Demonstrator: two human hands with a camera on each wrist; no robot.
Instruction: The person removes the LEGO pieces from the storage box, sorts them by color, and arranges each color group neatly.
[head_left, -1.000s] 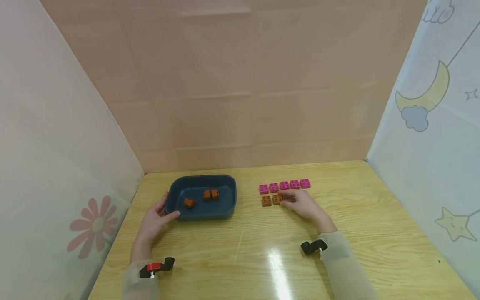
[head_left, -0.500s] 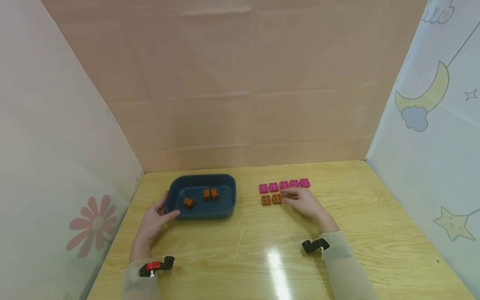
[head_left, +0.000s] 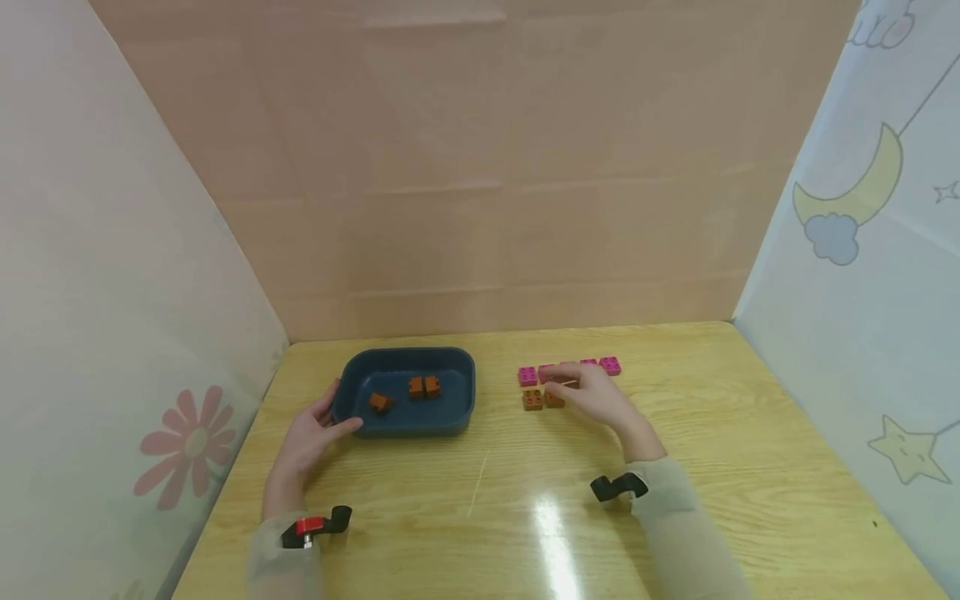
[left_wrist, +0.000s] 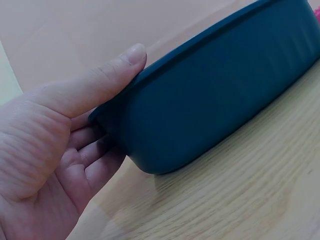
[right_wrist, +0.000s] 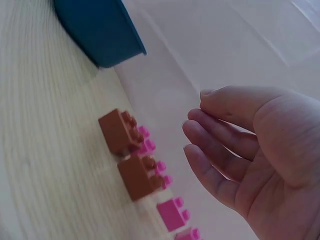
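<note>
My left hand [head_left: 307,437] grips the left end of a dark blue plastic tub [head_left: 416,431]; in the left wrist view its thumb [left_wrist: 110,80] lies over the rim and the fingers go behind the wall. Inside the tub are an orange-brown toy brick [head_left: 380,402] lying askew and two more side by side. My right hand [head_left: 596,396] hovers over two orange-brown bricks [head_left: 532,400] on the table, partly hiding the right one. In the right wrist view nothing is between its loosely bent fingers [right_wrist: 215,165], which are apart from the brown brick [right_wrist: 134,180] below.
Behind the brown bricks runs a row of several pink bricks [head_left: 528,376], partly covered by my right hand. The wooden table [head_left: 420,508] meets a beige backdrop [head_left: 480,250] at the back, with pale patterned panels [head_left: 840,317] at both sides.
My right hand has lifted away from beside the right brown brick and shifted left over it, now covering some pink bricks. The left hand stays on the tub.
</note>
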